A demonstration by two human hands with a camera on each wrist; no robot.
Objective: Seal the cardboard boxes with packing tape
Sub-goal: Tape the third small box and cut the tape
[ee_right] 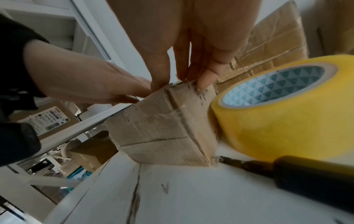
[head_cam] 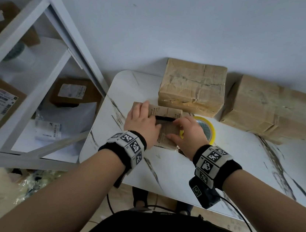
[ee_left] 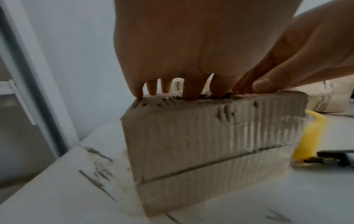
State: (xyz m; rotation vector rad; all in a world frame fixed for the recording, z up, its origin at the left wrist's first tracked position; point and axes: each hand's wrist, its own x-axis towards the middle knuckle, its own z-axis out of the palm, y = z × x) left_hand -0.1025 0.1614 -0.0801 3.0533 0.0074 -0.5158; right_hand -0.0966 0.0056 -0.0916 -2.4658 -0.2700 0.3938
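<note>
My left hand point(head_cam: 141, 124) and my right hand point(head_cam: 188, 133) both lie on top of the small box point(head_cam: 168, 126), fingers straight, pressing its flaps down. The box sits on the white table point(head_cam: 229, 163). The yellow tape roll point(ee_right: 277, 109) stands just beside it. Two big boxes point(head_cam: 192, 87) sit behind.

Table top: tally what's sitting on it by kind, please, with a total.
Cardboard boxes: 3, the small box under both hands, a middle box and a right box behind it
Tape rolls: 1, the yellow tape roll
Dark-handled tools: 1, the tool by the roll, kind unclear
Total: 5
</note>
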